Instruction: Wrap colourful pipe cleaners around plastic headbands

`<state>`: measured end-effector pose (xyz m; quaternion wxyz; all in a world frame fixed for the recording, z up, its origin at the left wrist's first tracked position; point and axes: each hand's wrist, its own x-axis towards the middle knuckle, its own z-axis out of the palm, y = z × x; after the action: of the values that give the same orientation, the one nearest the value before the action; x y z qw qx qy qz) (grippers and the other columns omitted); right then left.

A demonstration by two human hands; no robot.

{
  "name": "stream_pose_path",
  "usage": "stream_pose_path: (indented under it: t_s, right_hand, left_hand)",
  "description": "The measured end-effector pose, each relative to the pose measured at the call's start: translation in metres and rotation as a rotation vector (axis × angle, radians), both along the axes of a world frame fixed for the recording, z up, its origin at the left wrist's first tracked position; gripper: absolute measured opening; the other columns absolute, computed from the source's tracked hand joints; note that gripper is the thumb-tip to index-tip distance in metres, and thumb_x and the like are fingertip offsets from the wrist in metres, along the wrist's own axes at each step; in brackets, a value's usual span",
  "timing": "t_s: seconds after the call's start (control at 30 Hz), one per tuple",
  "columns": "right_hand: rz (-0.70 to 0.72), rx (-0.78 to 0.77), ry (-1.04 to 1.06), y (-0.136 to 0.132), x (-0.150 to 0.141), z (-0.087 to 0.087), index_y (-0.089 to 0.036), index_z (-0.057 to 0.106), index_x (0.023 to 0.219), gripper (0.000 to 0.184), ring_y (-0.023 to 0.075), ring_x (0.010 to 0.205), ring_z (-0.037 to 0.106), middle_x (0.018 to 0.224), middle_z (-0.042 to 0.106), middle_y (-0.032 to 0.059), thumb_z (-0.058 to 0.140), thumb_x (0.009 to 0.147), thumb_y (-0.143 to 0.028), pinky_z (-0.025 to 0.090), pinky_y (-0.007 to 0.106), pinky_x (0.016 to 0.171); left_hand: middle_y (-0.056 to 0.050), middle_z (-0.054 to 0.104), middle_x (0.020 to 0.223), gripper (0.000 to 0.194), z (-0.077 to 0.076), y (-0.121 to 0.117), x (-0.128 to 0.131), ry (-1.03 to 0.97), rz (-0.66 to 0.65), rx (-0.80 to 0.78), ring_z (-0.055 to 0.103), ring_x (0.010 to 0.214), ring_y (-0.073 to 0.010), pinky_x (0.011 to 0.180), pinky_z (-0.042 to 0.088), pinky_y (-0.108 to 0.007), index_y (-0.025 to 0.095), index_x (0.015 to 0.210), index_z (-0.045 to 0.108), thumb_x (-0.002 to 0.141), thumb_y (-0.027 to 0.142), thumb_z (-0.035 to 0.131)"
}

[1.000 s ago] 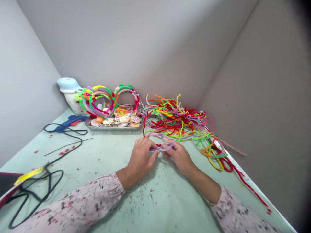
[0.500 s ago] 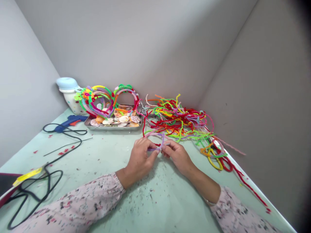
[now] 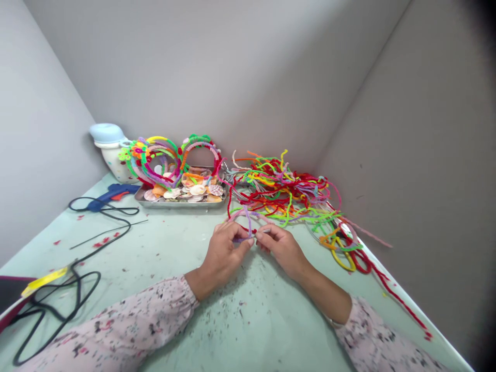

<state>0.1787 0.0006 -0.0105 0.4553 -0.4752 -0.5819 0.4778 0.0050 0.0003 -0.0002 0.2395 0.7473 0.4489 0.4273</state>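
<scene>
Tabletop (image 3: 166, 253) is pale green, kinda littered with dark specks (image 3: 241, 304) and red bits (image 3: 105, 241), boxed in by plain grey walls (image 3: 240, 77). Around mid-table, a purple fuzzy stem (image 3: 248, 219) is pinched in the left hand (image 3: 223, 253), and a thin grey strip (image 3: 266, 231) is pinched in the right hand (image 3: 287, 250).

We get soft, fairly even light on the bench (image 3: 294, 330), a shadowed wall (image 3: 418, 170) past its right edge, and slightly smeared detail.

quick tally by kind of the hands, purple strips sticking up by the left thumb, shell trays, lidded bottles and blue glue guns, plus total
Left hand and right hand: 2
Purple strip: 1
Shell tray: 1
Lidded bottle: 1
Glue gun: 1
Total: 6
</scene>
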Motion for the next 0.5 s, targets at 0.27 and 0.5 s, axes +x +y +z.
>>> stream_pose_path:
  t_s: [0.27,0.5]
  right_hand:
    - [0.019,-0.008,0.012,-0.0006,-0.0006,0.0022,-0.020,0.062,0.076,0.021,0.0116,0.056,0.045,0.060,0.055,-0.0041,0.062,0.081,-0.040,0.036,0.025,0.056]
    - [-0.010,-0.030,0.060,-0.0001,-0.0009,0.0005,-0.020,0.062,0.078,0.020,0.0116,0.058,0.047,0.064,0.056,-0.0031,0.062,0.081,-0.039,0.038,0.025,0.057]
  left_hand:
    - [0.001,0.061,0.074,0.012,-0.0010,0.0007,-0.0001,0.002,0.007,-0.029,0.055,0.078,-0.0176,0.076,0.042,-0.034,0.019,0.072,0.058,0.081,0.025,0.062]
    - [0.000,0.061,0.077,0.007,0.0018,0.0004,0.0027,0.087,0.021,0.055,0.054,0.080,-0.0179,0.080,0.040,-0.035,0.018,0.077,0.057,0.080,0.022,0.062]
